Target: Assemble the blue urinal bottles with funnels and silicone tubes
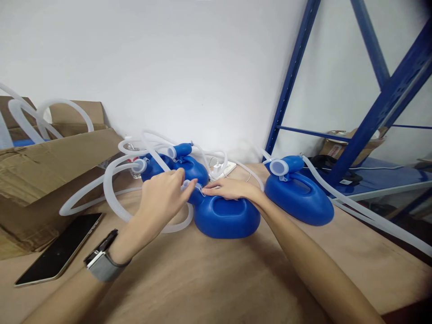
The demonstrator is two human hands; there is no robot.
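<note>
A blue plastic bottle (227, 220) with a moulded handle lies on the wooden table in front of me, its neck pointing left. My left hand (165, 191), with a watch on the wrist, is closed at the neck's end, on the white cap and hose fitting. Against the neck and the clear cap strap, my right hand (227, 188) pinches with thumb and fingers, just above the bottle's body. A ribbed white hose (113, 193) loops on the left. Exactly what the fingertips cover is hidden.
More blue bottles with hoses stand behind (192, 170) and at the right (300, 198). An open cardboard box (67, 157) holding hoses is at the left, a black phone (60, 247) before it. A white power strip (227, 168) lies near the wall. Blue shelving (364, 121) rises at the right.
</note>
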